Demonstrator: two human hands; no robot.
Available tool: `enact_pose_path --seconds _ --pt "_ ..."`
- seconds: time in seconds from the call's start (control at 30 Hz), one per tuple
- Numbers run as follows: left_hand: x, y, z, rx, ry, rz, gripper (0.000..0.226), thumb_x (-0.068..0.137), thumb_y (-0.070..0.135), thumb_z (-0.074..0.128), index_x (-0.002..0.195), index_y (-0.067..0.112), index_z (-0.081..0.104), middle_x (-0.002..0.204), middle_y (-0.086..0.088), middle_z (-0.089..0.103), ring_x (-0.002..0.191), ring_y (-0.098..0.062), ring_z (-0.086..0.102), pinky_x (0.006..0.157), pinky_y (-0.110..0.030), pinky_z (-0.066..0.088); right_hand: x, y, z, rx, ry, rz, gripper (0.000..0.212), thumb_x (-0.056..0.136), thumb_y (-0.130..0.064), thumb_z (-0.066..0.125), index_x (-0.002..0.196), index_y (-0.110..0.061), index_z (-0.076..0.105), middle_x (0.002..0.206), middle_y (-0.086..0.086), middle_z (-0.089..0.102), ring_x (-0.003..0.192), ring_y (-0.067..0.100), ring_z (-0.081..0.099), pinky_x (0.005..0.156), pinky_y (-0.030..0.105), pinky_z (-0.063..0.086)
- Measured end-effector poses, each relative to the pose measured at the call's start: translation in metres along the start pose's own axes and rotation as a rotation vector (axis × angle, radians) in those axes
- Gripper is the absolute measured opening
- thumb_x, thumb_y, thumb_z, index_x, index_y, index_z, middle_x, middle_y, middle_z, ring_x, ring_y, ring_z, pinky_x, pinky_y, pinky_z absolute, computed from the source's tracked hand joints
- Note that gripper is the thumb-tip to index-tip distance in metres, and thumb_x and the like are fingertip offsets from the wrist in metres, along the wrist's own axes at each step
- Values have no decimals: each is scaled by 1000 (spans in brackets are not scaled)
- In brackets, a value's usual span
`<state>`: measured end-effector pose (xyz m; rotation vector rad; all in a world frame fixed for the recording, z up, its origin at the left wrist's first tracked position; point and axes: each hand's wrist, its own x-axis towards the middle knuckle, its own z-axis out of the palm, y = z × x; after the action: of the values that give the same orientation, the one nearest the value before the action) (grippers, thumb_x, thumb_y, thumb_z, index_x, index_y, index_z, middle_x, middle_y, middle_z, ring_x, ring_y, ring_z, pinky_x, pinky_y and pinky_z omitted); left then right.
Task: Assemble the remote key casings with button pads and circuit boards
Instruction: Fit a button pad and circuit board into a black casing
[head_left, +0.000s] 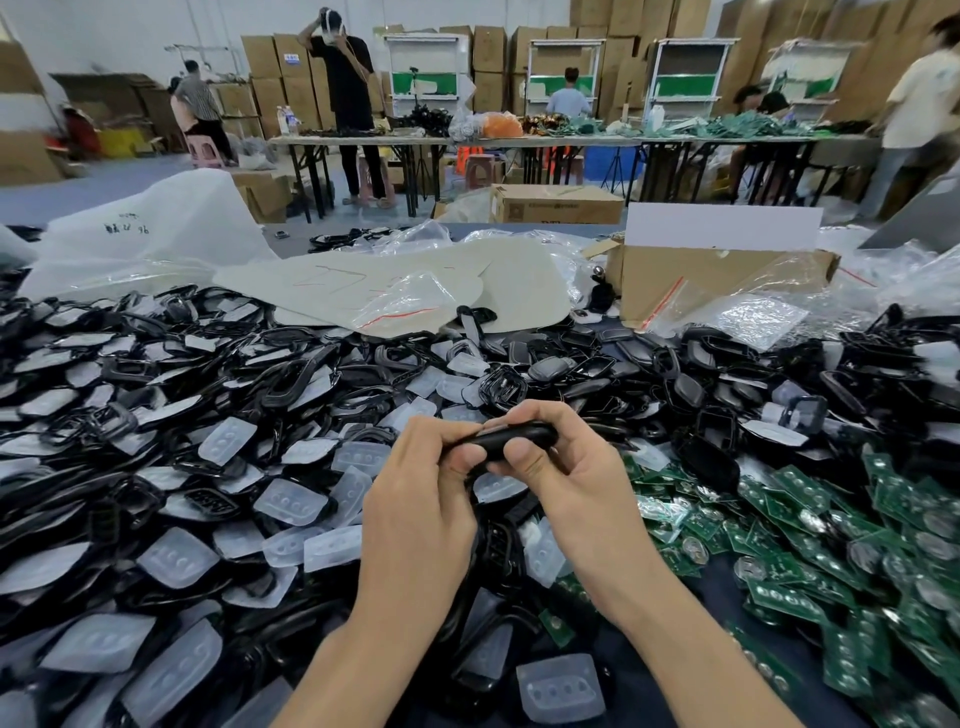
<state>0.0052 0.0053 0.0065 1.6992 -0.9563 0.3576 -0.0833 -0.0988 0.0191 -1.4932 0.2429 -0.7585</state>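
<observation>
On the left lies a heap of button pads (176, 558), milky and translucent, with small round bumps, probably soft; they are mixed with black casing frames (291, 382), glossy and stiff-looking. In the middle, above the heap, the left hand (421, 499) pinches one end of a black key casing (506, 439) and the right hand (566, 483) pinches the other end, thumbs on the near side. I judge the casing light, rigid and a little slippery; better to press it along the edges, where the halves should snap. On the right lie green circuit boards (800, 499), flat, with shiny round metal discs, probably fragile.
</observation>
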Motion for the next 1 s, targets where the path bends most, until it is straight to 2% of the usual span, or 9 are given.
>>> enact_pose_path --seconds 0.13,0.2,0.23,0.37,0.47,0.63,0.77,0.9,1.0 --pt "0 2 0 -26 -2 20 13 98 22 50 102 21 63 82 13 59 72 3 53 62 -8 37 1 3 -1 58 -3 3 19 95 -18 66 95 -37 70 99 1 75 95 19 72 91 30 56" --pt "1 6 -1 -104 -27 9 12 100 28 52 105 30 62 89 15 60 82 0 59 68 -8 41 2 3 -1 213 0 30 9 86 -30 73 95 -34 73 97 1 75 92 19 70 90 30 55" --pt "1 8 -1 -151 -40 -12 11 99 32 54 105 34 63 93 16 60 86 -2 62 70 -8 42 2 2 -1 324 -9 51 11 83 -32 76 94 -32 74 96 1 74 90 19 68 89 29 55" --pt "4 14 -1 -319 -59 -118 13 92 46 61 104 43 67 95 16 58 77 -4 60 64 -9 41 4 1 -2 590 -55 102 13 79 -24 75 92 -23 77 97 8 72 95 19 68 87 26 55" --pt "5 18 -3 -405 -56 -155 16 86 47 69 101 43 71 94 13 59 77 -5 60 63 -12 43 3 -1 -1 650 -61 122 13 80 -19 72 92 -20 77 100 12 72 100 23 69 89 28 56" --pt "4 21 -6 -448 -65 -130 13 88 47 64 98 43 71 95 10 60 81 -9 61 66 -16 46 1 -4 -1 689 -90 127 14 84 -14 67 93 -18 77 99 12 73 96 20 72 87 27 57" --pt "4 18 -6 -420 -46 -121 8 93 39 65 99 41 70 95 8 60 86 -12 63 68 -15 44 1 -5 0 667 -82 144 14 83 -15 69 93 -19 78 101 11 73 99 20 71 88 27 56" --pt "2 15 -1 -388 -47 -148 7 96 39 60 99 38 66 97 6 62 92 -16 64 73 -22 50 1 -6 3 634 -33 165 17 88 -13 64 93 -19 78 99 12 73 95 20 72 83 26 57" --pt "1 11 -1 -240 -27 -21 18 99 39 56 106 26 67 101 11 58 93 -12 63 72 -16 48 1 -4 11 694 26 230 22 85 -19 64 104 -12 73 100 13 74 93 21 73 79 26 59"
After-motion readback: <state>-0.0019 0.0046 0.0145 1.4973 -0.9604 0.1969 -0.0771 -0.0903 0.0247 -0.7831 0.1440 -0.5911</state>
